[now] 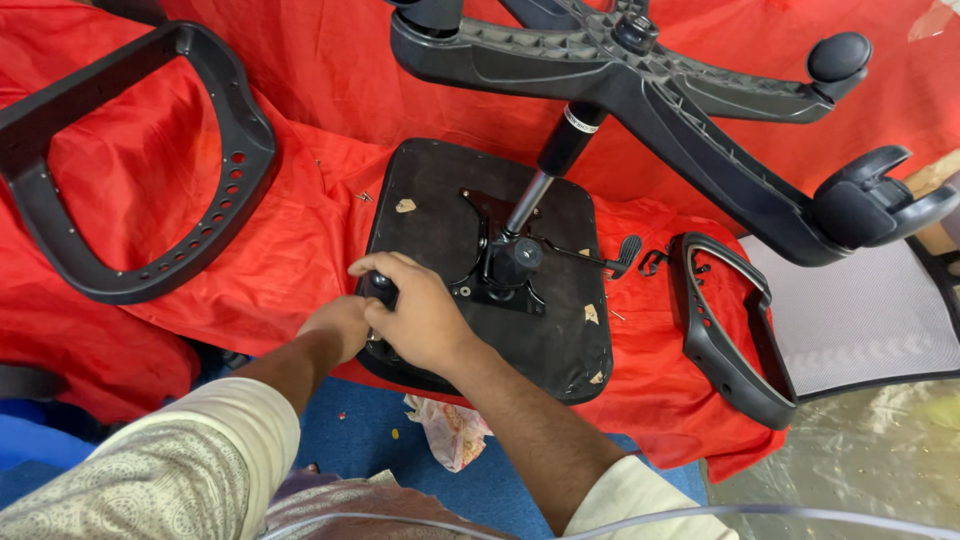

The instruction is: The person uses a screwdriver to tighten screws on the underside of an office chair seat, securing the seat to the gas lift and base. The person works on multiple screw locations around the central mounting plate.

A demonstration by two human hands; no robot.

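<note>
At the lower centre of the frame, my right hand (420, 315) closed around a small black knob (380, 287) on the upturned black seat pan (440, 215); my left hand (338, 328) steadied its edge, fingers hidden. I judged I was fastening it, wanting firm turning next.

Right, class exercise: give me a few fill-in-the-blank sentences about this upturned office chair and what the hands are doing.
1. The chair parts lie on a ____ cloth.
2. The right hand grips a black ____ at the seat underside.
3. The star base carries black ____ at its arm ends.
4. A loose ____ lies right of the seat.

Missing words: red; handle; casters; armrest
</note>
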